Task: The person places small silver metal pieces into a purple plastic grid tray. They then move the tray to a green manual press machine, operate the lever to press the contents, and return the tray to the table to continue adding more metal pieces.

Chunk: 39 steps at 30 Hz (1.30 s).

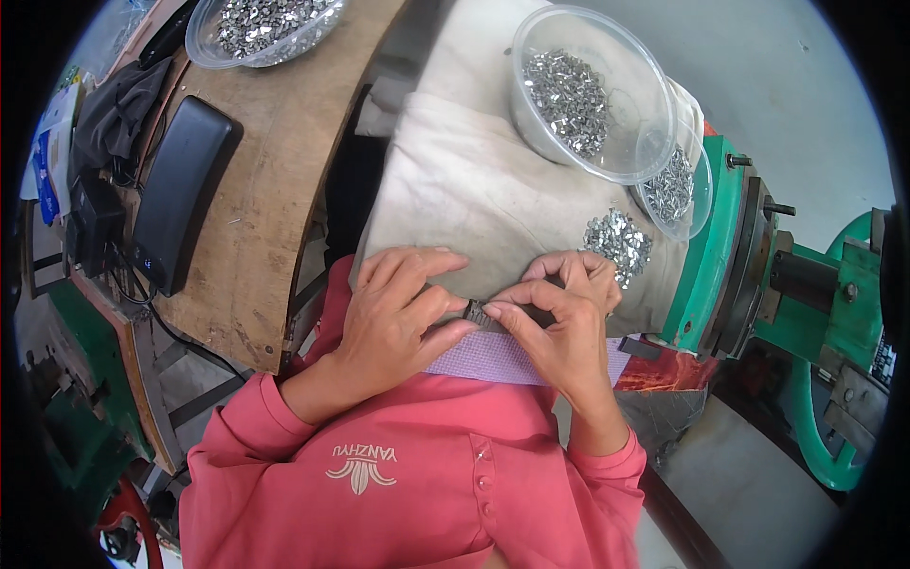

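Between my two hands is a small dark ridged metal piece (481,314), close to the near edge of the cloth-covered surface. My left hand (396,305) pinches its left end between thumb and fingers. The thumb and index finger of my right hand (561,311) press on its right end; the other fingers are curled. What lies under the fingertips is hidden. A loose heap of small shiny metal bits (618,247) lies just beyond my right hand. Under my wrists stretches a lilac woven cloth (502,357).
A clear plastic bowl (645,114) of metal bits stands at the far right, with a smaller clear dish (700,204) beside it. Green machinery (701,256) borders the right. On the wooden table (275,123) at left are another bowl (213,63) and a black power bank (185,194) with a cable.
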Each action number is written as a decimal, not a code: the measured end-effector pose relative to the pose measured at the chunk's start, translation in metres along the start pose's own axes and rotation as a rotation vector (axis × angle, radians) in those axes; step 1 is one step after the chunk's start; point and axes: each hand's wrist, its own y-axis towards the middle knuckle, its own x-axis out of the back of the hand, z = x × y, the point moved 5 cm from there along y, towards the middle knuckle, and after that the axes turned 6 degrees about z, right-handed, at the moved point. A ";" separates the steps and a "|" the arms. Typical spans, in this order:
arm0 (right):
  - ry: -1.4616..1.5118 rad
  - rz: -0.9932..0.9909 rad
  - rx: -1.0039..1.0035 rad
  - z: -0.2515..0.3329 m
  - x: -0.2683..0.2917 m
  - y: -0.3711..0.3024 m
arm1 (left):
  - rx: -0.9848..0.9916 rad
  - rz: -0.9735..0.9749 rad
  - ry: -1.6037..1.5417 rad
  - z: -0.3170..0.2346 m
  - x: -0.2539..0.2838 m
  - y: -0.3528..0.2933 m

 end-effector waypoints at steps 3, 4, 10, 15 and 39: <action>-0.011 0.006 0.026 -0.004 0.001 -0.001 | 0.004 -0.001 0.006 0.000 0.000 -0.001; -0.006 0.009 0.028 -0.005 0.002 -0.002 | 0.002 -0.002 0.004 0.000 0.000 0.000; 0.008 0.028 0.004 -0.002 0.005 0.000 | 0.003 0.000 0.005 0.001 0.000 0.000; 0.012 0.044 0.028 -0.009 0.007 -0.003 | 0.011 -0.002 0.002 0.000 0.000 0.000; -0.022 0.048 0.038 -0.010 0.015 -0.006 | 0.003 -0.004 0.000 0.000 0.000 0.000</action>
